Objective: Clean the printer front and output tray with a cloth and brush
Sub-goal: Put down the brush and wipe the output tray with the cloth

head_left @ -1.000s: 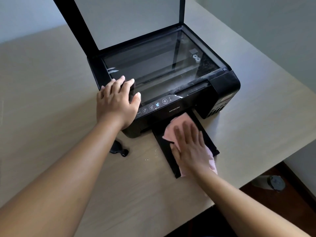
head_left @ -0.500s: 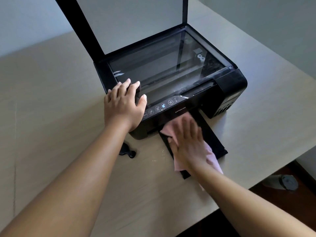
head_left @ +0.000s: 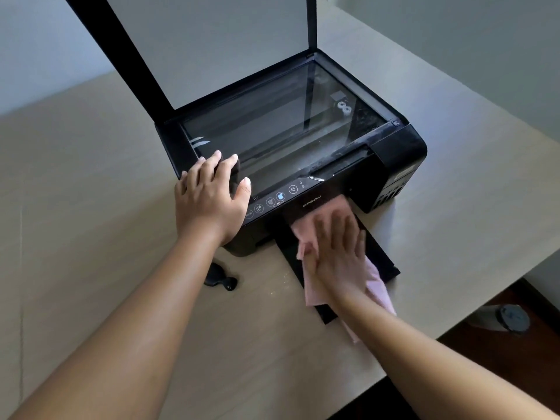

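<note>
The fingers (head_left: 339, 228) of the right hand (head_left: 336, 256) are spread wide and flat, and they press the pink cloth (head_left: 315, 286) down on the black output tray (head_left: 378, 256). The fingertips point to the printer front (head_left: 315, 204), which lies just ahead of them; the cloth's far edge already touches it under the word "EPSON". The tray's long axis runs from the printer towards the person, almost in line with the right forearm, so I think the wiping goes along this line.

The left hand (head_left: 209, 198) rests open on the printer (head_left: 394, 153) at its front left corner, fingers a little apart, holding nothing; it seems to steady the machine. The right hand is the nearer one to the tray.

A small black object, perhaps the brush (head_left: 219, 278), lies on the worktop (head_left: 91, 207) near the left forearm. On the control panel I read "Wi-Fi" beside some icons.
</note>
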Available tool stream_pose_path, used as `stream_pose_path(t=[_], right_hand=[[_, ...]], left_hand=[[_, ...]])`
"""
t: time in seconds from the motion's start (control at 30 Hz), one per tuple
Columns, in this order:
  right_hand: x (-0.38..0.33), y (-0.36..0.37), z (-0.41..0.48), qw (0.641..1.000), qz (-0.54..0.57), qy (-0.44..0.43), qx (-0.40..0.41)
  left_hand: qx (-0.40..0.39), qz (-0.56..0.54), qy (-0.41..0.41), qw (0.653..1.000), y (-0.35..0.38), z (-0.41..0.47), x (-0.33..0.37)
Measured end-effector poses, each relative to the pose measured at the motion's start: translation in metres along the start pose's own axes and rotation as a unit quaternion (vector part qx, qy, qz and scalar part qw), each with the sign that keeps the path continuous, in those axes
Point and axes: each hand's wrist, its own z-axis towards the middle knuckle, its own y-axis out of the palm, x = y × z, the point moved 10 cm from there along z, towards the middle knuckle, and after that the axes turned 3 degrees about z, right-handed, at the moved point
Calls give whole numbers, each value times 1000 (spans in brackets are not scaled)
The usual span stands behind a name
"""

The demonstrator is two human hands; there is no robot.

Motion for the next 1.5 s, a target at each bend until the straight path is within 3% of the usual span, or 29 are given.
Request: stream_pose_path(t=[0.1,0.17,0.23,0.3,0.37,0.4,0.5,0.57,0.63,0.7,0.77,0.83,0.87,0.9,0.97,1.03,1.1,1.17,1.27,1.33,1.4,1.5], right_hand=[[-33,9,-26,976,-21,-215,-36],[-11,2,-41,956,-47,-288,-30],[31,-8,-34,970,-57,-236,-17],[59,-15,-14,995,-25,-96,-2],[53,-14,3,1000,0,9,26],[37,-12,7,999,4,19,33],[-12,5,0,994,-15,-108,-10],[-26,4,-27,960,-35,-277,-32],[-7,-1,-45,924,-65,-372,-56],[28,-8,-32,943,-69,-321,-56],[51,-16,-3,985,-44,-164,-21],[33,-14,13,998,-29,-59,19],[13,-9,17,998,-31,-47,19],[-10,0,16,997,-38,-70,0],[-45,15,-1,978,-61,-197,-36],[-47,12,-27,937,-63,-339,-52],[-24,3,-50,905,-54,-419,-57],[9,-8,-47,916,-40,-395,-49],[36,-18,-6,980,-6,-200,-16],[20,-13,6,993,-4,-120,-8],[-8,-1,0,986,-21,-160,-28],[-26,-3,-24,952,-24,-303,-44]], left_hand=[[-3,-1,-2,1000,0,0,-1],[-1,-1,-3,1000,1,0,-1],[1,-2,-4,1000,1,0,-1],[2,-2,-6,1000,1,1,-2],[1,-4,-5,1000,2,1,-2],[1,-3,-5,1000,2,1,-2],[1,-2,-4,1000,2,1,-2],[2,-3,-5,1000,1,0,-2],[1,-1,-4,1000,1,0,0],[0,-2,-6,1000,1,1,1],[-1,-5,-5,1000,2,1,3],[3,-5,-7,1000,1,0,1],[4,-5,-6,1000,1,1,1],[4,-5,-6,1000,1,1,0],[4,-3,-5,1000,1,1,-1],[3,-2,-5,1000,1,1,-1],[3,-4,-7,1000,1,1,-1],[5,-6,-5,1000,2,1,-1],[12,-5,0,1000,2,2,-1],[15,-4,1,1000,2,2,-2],[14,-1,-1,1000,3,2,-2],[8,-3,4,1000,3,2,-2]])
